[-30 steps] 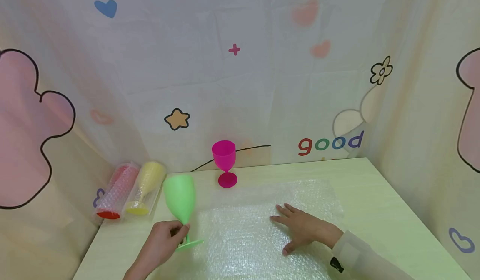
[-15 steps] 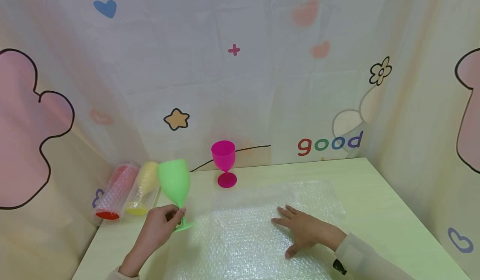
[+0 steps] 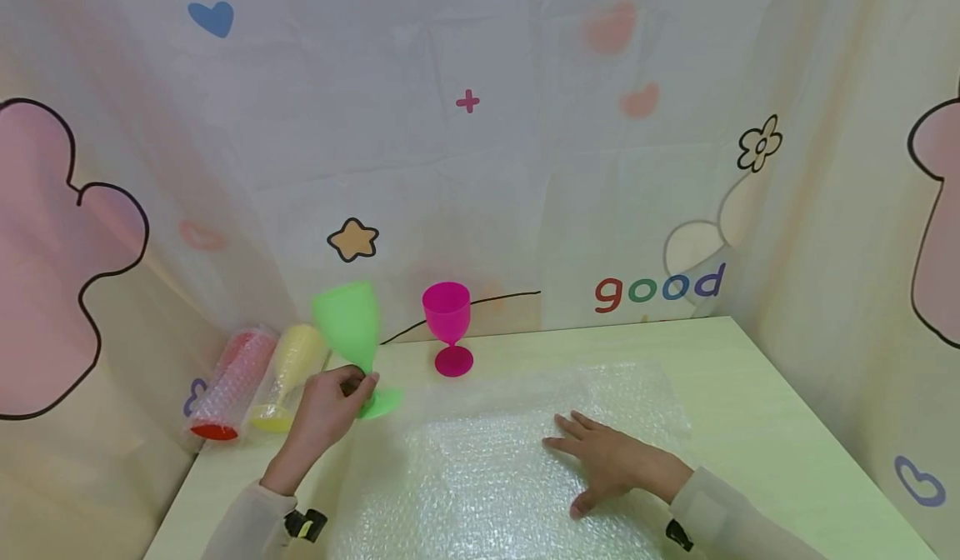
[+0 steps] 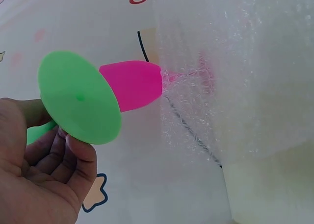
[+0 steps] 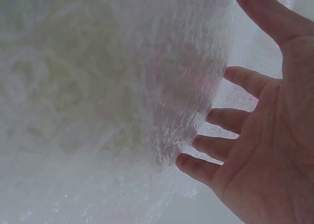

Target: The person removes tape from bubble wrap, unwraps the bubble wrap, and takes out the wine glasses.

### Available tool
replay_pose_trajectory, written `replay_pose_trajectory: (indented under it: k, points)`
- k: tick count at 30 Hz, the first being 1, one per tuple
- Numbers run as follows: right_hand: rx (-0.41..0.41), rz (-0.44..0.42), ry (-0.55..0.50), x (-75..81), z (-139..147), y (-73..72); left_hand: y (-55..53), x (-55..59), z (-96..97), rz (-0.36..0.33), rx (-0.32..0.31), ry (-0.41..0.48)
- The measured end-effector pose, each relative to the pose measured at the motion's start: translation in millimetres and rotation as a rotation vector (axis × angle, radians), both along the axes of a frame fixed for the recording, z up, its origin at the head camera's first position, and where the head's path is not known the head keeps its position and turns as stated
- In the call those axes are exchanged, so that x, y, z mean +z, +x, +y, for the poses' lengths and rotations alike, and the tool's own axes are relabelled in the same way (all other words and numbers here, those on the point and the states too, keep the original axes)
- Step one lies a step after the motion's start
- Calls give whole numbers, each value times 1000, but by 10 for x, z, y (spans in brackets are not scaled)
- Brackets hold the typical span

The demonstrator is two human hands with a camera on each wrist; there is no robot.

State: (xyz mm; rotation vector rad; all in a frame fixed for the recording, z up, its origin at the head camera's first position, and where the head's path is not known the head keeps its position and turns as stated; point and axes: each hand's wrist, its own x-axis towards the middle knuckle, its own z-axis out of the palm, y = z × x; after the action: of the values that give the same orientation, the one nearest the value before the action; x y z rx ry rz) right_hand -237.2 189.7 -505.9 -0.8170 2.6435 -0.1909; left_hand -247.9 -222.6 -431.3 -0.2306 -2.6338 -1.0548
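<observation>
My left hand (image 3: 326, 406) pinches the stem of a green plastic goblet (image 3: 349, 322), lifted at the left with its bowl up and leaning slightly left. The left wrist view shows the underside of its round foot (image 4: 81, 97); the fingers hide most of the stem. A clear sheet of bubble wrap (image 3: 480, 493) lies flat across the front and middle of the table. My right hand (image 3: 618, 464) rests on the wrap's right part, fingers spread. In the right wrist view, those straight fingertips (image 5: 186, 161) lie along the wrap.
A magenta goblet (image 3: 447, 314) stands upright at the table's back edge. Two goblets in bubble wrap, one red (image 3: 234, 381) and one yellow (image 3: 292, 377), lie side by side at the back left. A printed curtain (image 3: 480, 168) encloses the pale table (image 3: 757, 427).
My left hand has raised the green goblet and moved it away toward the back, with its foot tilting more into view. The right hand has stayed nearly still on the bubble wrap.
</observation>
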Motion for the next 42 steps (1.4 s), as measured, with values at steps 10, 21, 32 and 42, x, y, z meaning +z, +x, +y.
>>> replay_pose_trajectory:
  k: [10,21,32,42]
  points:
    - [-8,-6,14,1,-13,-7,-294,5,145,82,-24,-27]
    - [-1,0,9,2,-11,1,-584,-92,255,72,-3,-18]
    - [10,8,12,27,-35,-6,-861,-396,238,5,39,17]
    - [9,2,-4,18,-11,-11,-995,-634,240,-29,58,42]
